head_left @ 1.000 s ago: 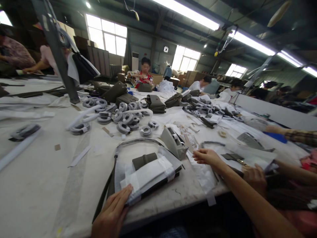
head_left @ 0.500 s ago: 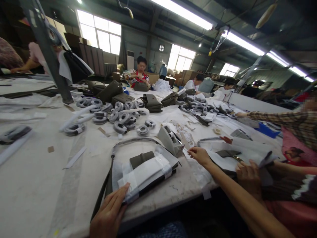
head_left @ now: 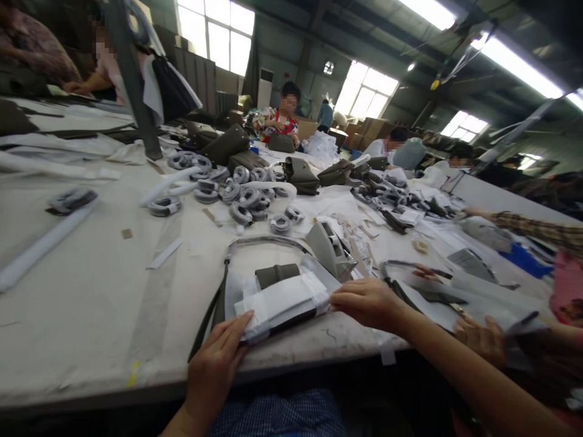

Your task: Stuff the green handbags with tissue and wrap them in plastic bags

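Note:
A flat olive-green bag part wrapped in white paper [head_left: 282,301] lies near the front edge of the worktable, with its long strap [head_left: 214,309] looping beside it. My left hand [head_left: 218,358] rests on its near left corner, fingers stretched flat against the paper. My right hand [head_left: 367,301] touches its right end, fingers curled at the wrapped edge. A grey tape dispenser [head_left: 331,249] stands just behind the piece.
Several grey rolled straps [head_left: 241,197] and olive bags [head_left: 300,176] cover the middle of the white table [head_left: 91,291]. A co-worker's hand [head_left: 483,340] works on paper-wrapped parts at my right. Other people sit along the far side. A dark post [head_left: 136,91] rises at back left.
My right hand has come back from the area right of the tape dispenser to the wrapped piece's right end. The view has tilted down and shifted slightly; my left hand stays on the corner.

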Action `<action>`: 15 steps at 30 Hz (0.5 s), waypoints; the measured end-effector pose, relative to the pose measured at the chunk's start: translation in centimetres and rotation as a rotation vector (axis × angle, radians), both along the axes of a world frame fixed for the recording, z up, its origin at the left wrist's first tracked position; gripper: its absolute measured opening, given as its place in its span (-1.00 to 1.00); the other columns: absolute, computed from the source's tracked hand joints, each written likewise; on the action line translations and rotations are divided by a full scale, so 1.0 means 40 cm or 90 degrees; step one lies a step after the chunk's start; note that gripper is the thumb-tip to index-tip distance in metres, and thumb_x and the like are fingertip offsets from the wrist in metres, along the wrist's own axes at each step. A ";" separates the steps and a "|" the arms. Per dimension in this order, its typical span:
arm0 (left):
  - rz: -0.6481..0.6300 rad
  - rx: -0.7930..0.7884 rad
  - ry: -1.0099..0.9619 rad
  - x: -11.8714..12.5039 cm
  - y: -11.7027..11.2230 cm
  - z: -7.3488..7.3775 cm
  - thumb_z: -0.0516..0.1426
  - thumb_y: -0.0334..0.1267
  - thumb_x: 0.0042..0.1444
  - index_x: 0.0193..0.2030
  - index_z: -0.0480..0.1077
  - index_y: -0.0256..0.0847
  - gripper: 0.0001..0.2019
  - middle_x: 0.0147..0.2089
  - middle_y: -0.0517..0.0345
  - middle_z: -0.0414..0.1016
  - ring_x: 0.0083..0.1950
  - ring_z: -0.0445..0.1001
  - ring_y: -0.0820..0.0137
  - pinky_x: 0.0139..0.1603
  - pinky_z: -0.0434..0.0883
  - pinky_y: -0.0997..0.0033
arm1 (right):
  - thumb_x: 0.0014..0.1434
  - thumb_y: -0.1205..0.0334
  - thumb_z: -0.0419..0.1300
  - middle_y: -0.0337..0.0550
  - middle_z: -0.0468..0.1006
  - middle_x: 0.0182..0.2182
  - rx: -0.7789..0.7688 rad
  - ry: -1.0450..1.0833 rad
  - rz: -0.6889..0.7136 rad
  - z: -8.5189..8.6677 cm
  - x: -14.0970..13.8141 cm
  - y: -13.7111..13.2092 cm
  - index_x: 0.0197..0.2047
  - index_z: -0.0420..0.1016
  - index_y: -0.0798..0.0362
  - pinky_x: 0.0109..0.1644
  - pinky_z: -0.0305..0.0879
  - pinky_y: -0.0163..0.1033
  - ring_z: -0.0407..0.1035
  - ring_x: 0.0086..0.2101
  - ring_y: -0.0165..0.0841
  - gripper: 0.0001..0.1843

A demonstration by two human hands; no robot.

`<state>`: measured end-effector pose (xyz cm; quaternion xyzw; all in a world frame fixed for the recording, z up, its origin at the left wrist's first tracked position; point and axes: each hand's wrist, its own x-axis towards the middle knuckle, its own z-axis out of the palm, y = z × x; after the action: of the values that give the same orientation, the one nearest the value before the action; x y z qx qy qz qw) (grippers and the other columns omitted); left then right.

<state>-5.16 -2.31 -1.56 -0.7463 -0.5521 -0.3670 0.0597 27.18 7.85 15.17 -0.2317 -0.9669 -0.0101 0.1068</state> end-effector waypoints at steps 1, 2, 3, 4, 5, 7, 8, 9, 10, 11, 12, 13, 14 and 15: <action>-0.001 -0.012 -0.009 0.001 -0.001 0.002 0.01 -0.30 0.32 0.29 0.30 -0.13 -0.59 0.11 0.09 0.54 0.04 0.54 0.35 0.09 0.47 0.41 | 0.35 0.20 0.12 -0.18 0.62 -0.36 -0.050 0.002 0.032 0.008 -0.046 0.000 -0.16 0.54 0.02 -0.28 0.26 -0.37 0.49 -0.36 -0.44 -0.82; -0.001 -0.024 -0.018 0.003 -0.002 0.004 0.02 -0.34 0.30 0.29 0.29 -0.12 -0.57 0.11 0.08 0.54 0.05 0.53 0.35 0.09 0.47 0.40 | 0.35 0.15 0.14 -0.18 0.61 -0.37 -0.099 -0.001 0.064 0.013 -0.091 0.004 -0.18 0.54 0.03 -0.29 0.25 -0.37 0.48 -0.37 -0.44 -0.81; 0.001 -0.036 -0.028 0.005 -0.003 0.006 0.03 -0.37 0.28 0.30 0.28 -0.12 -0.56 0.12 0.08 0.53 0.06 0.53 0.34 0.09 0.48 0.39 | 0.34 0.10 0.14 -0.18 0.60 -0.39 -0.144 -0.011 0.094 0.015 -0.135 0.010 -0.19 0.55 0.03 -0.30 0.23 -0.38 0.47 -0.38 -0.44 -0.78; 0.004 -0.047 -0.038 0.006 -0.004 0.009 0.04 -0.40 0.26 0.30 0.28 -0.12 -0.54 0.12 0.07 0.53 0.06 0.53 0.34 0.09 0.48 0.39 | 0.33 0.07 0.15 -0.19 0.60 -0.40 -0.180 -0.028 0.122 0.016 -0.177 0.020 -0.21 0.55 0.03 -0.32 0.22 -0.38 0.46 -0.40 -0.45 -0.76; 0.005 -0.054 -0.047 0.008 -0.005 0.012 0.04 -0.42 0.25 0.29 0.29 -0.12 -0.53 0.11 0.07 0.53 0.06 0.53 0.34 0.08 0.49 0.39 | 0.32 0.05 0.15 -0.21 0.59 -0.42 -0.207 -0.049 0.146 0.013 -0.218 0.033 -0.24 0.55 0.02 -0.34 0.19 -0.38 0.45 -0.41 -0.45 -0.75; 0.006 -0.062 -0.066 0.013 -0.007 0.019 0.04 -0.47 0.22 0.27 0.30 -0.13 -0.52 0.08 0.06 0.55 0.04 0.54 0.34 0.06 0.50 0.40 | 0.29 0.06 0.18 -0.24 0.59 -0.43 -0.234 -0.103 0.180 0.003 -0.293 0.066 -0.31 0.55 0.01 -0.38 0.14 -0.37 0.43 -0.43 -0.46 -0.75; 0.007 -0.062 -0.076 0.015 -0.008 0.022 0.04 -0.48 0.21 0.26 0.32 -0.14 -0.52 0.07 0.06 0.56 0.03 0.54 0.34 0.06 0.50 0.41 | 0.27 0.07 0.20 -0.26 0.59 -0.44 -0.236 -0.136 0.187 -0.005 -0.327 0.084 -0.34 0.55 0.01 -0.40 0.11 -0.37 0.43 -0.44 -0.46 -0.76; 0.009 -0.063 -0.084 0.017 -0.008 0.024 0.04 -0.50 0.19 0.24 0.33 -0.15 -0.52 0.06 0.06 0.56 0.03 0.55 0.35 0.06 0.50 0.41 | 0.25 0.08 0.22 -0.27 0.59 -0.44 -0.233 -0.170 0.188 -0.013 -0.359 0.102 -0.36 0.56 0.01 -0.41 0.09 -0.36 0.43 -0.43 -0.46 -0.78; 0.014 -0.064 -0.091 0.019 -0.009 0.025 0.04 -0.51 0.17 0.23 0.34 -0.15 -0.52 0.05 0.06 0.56 0.02 0.55 0.35 0.06 0.50 0.41 | 0.23 0.09 0.24 -0.28 0.60 -0.43 -0.225 -0.205 0.186 -0.022 -0.387 0.118 -0.36 0.56 0.00 -0.41 0.07 -0.36 0.43 -0.42 -0.45 -0.80; 0.020 -0.064 -0.096 0.020 -0.010 0.024 0.03 -0.53 0.15 0.22 0.35 -0.16 -0.51 0.05 0.07 0.56 0.02 0.56 0.35 0.06 0.50 0.41 | 0.21 0.10 0.26 -0.29 0.62 -0.42 -0.215 -0.243 0.182 -0.031 -0.413 0.132 -0.35 0.58 -0.01 -0.41 0.06 -0.35 0.43 -0.41 -0.44 -0.82; 0.029 -0.060 -0.098 0.020 -0.010 0.020 0.03 -0.54 0.13 0.21 0.35 -0.15 -0.49 0.04 0.09 0.56 0.01 0.56 0.36 0.05 0.51 0.43 | 0.19 0.10 0.28 -0.29 0.63 -0.40 -0.204 -0.282 0.178 -0.039 -0.437 0.144 -0.32 0.60 -0.03 -0.41 0.05 -0.34 0.44 -0.40 -0.43 -0.85; 0.032 -0.052 -0.094 0.019 -0.010 0.012 0.02 -0.56 0.11 0.22 0.34 -0.14 -0.46 0.04 0.11 0.56 0.01 0.57 0.37 0.05 0.51 0.44 | 0.18 0.10 0.29 -0.30 0.64 -0.38 -0.194 -0.320 0.176 -0.047 -0.457 0.153 -0.29 0.61 -0.05 -0.42 0.04 -0.33 0.43 -0.39 -0.42 -0.86; 0.031 -0.036 -0.091 0.018 -0.009 0.001 0.01 -0.57 0.09 0.23 0.33 -0.13 -0.43 0.05 0.12 0.57 0.01 0.57 0.38 0.03 0.52 0.47 | 0.16 0.08 0.30 -0.31 0.65 -0.36 -0.186 -0.359 0.173 -0.054 -0.475 0.161 -0.25 0.63 -0.08 -0.43 0.03 -0.32 0.43 -0.40 -0.41 -0.86; 0.027 -0.008 -0.082 0.017 -0.006 -0.014 -0.01 -0.58 0.07 0.26 0.31 -0.11 -0.40 0.03 0.15 0.58 -0.01 0.58 0.40 0.00 0.52 0.52 | 0.16 0.06 0.30 -0.32 0.66 -0.34 -0.182 -0.395 0.172 -0.062 -0.492 0.167 -0.21 0.63 -0.11 -0.44 0.02 -0.31 0.42 -0.40 -0.41 -0.84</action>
<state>-4.46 -2.54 -2.10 -0.7099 -0.5726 -0.4093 0.0268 7.52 14.54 12.69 -0.1003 -0.9668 0.0692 -0.2246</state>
